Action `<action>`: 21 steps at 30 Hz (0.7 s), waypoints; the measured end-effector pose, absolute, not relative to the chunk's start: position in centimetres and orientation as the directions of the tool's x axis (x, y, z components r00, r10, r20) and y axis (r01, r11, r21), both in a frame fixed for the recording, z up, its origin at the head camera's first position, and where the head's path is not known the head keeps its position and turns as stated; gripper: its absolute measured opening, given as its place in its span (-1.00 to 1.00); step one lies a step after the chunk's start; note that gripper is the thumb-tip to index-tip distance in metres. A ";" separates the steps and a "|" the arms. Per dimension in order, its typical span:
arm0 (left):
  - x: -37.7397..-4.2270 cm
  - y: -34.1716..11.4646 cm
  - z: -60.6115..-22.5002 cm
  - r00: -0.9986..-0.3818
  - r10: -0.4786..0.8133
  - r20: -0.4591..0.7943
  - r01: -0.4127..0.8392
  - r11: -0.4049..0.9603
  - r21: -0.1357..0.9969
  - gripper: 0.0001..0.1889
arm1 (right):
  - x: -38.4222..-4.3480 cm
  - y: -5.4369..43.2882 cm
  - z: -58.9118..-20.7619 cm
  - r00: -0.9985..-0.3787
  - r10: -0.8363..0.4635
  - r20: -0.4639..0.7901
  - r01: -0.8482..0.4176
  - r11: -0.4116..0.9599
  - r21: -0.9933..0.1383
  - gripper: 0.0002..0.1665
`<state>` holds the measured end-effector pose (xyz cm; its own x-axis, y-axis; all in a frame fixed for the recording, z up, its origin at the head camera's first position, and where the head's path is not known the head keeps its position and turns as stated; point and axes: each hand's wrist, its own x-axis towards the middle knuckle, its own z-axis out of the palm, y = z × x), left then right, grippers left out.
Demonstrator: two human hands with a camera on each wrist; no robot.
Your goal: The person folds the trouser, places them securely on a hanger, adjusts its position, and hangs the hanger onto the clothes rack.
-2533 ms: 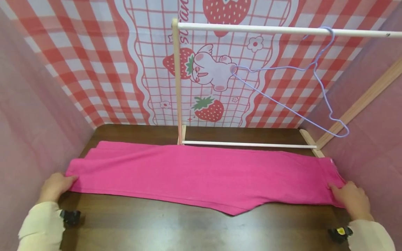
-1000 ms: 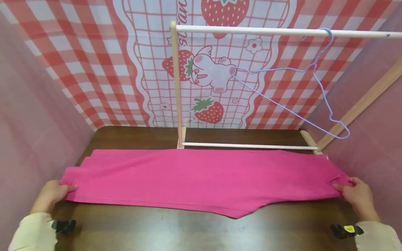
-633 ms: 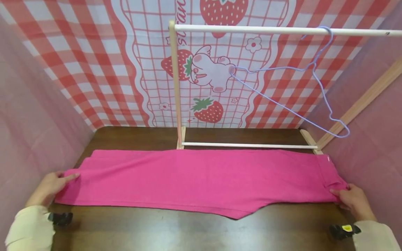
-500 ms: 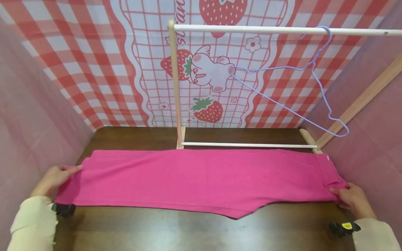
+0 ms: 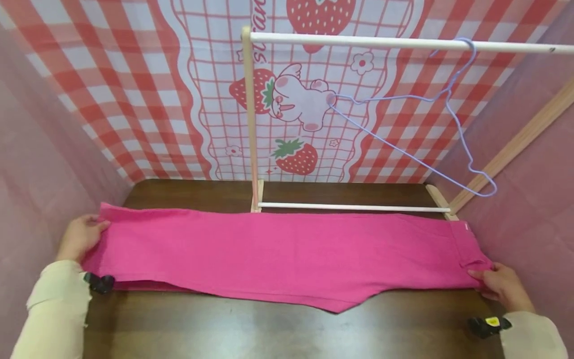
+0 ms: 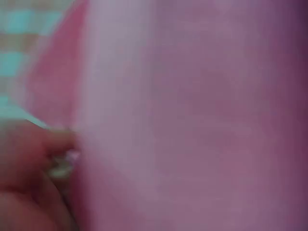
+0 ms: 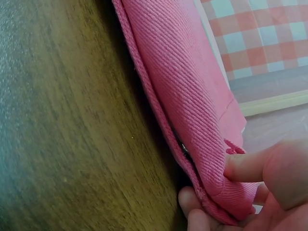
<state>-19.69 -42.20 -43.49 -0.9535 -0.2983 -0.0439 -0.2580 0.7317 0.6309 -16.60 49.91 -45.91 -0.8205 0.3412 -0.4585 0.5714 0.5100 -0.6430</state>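
Pink trousers (image 5: 278, 254), doubled lengthwise, stretch across the wooden table from hand to hand. Between thumb and fingers my left hand (image 5: 81, 235) pinches the leg hems at the left end, which are raised off the table. That grip appears blurred in the left wrist view, with the pink cloth (image 6: 183, 115) filling most of it. At the other end, my right hand (image 5: 505, 285) grips the waistband (image 5: 466, 244) near a belt loop. The right wrist view has the thumb (image 7: 248, 166) on top of the cloth and fingertips beneath its edge.
Behind the trousers stands a wooden rack with a white top rail (image 5: 358, 41) and a low white bar (image 5: 354, 206). A lilac wire hanger (image 5: 403, 159) hangs from the rail. Pink curtains (image 5: 40, 164) flank the table (image 5: 269, 329); a checked strawberry cloth (image 5: 152, 89) covers the back.
My left hand has shifted up along the hem and lifted the leg ends, so the trousers' left end now rises and its far corner stands up. The right hand keeps its waistband grip.
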 end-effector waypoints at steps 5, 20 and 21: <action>-19.7 -41.9 -44.5 -0.955 -0.265 -0.130 -0.295 0.869 0.398 -0.57 | -16.4 49.5 -45.8 -0.821 0.359 -0.444 0.571 0.507 -0.645 -0.15; -18.9 -41.0 -44.9 -0.880 -0.280 -0.385 -0.473 0.594 0.651 -0.22 | -15.6 48.6 -45.7 -0.868 0.381 -0.319 0.497 0.663 -0.560 -0.08; -18.9 -40.9 -45.0 -0.886 -0.270 -0.377 -0.461 0.596 0.658 -0.21 | -15.5 48.6 -45.5 -0.869 0.391 -0.302 0.494 0.701 -0.514 -0.08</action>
